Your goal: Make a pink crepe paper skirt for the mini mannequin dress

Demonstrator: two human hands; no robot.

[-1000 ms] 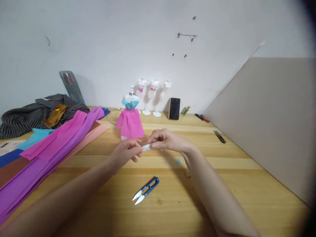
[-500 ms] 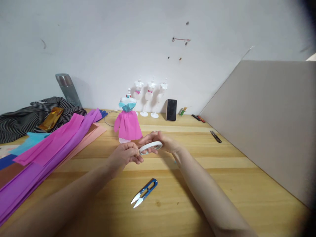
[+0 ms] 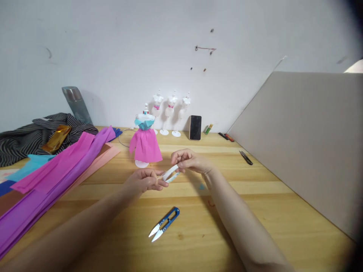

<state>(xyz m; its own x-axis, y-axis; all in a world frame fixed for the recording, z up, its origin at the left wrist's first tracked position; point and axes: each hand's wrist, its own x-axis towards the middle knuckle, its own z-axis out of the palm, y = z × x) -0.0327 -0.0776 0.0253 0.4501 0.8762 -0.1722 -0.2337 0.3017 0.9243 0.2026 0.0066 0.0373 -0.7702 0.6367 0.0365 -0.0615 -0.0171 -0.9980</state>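
Observation:
Between my hands is a narrow roll of white tape [image 3: 170,172], tilted, with its hollow middle showing. My left hand [image 3: 147,180] pinches the roll's left side, where a short strip seems to stick out. The fingers of my right hand [image 3: 190,161] close on its upper right edge. Just behind them stands a small dress form [image 3: 145,134] wearing a turquoise top and a bright pink skirt. Blue-handled thread snips [image 3: 164,224] lie on the wooden table [image 3: 255,226] nearer to me, blades pointing lower left.
Several coloured sheets [image 3: 59,166], a striped cloth [image 3: 19,136] and a bottle [image 3: 76,104] fill the left. White dress forms [image 3: 171,109], a phone [image 3: 195,127] and a green thread spool [image 3: 208,129] stand along the wall. Dark snips [image 3: 245,158] lie near the right partition [image 3: 306,132].
My right hand has shifted from behind the tape roll to grip its upper right edge. The roll is tilted more steeply. A turquoise scrap and a red curl now show beside my right forearm.

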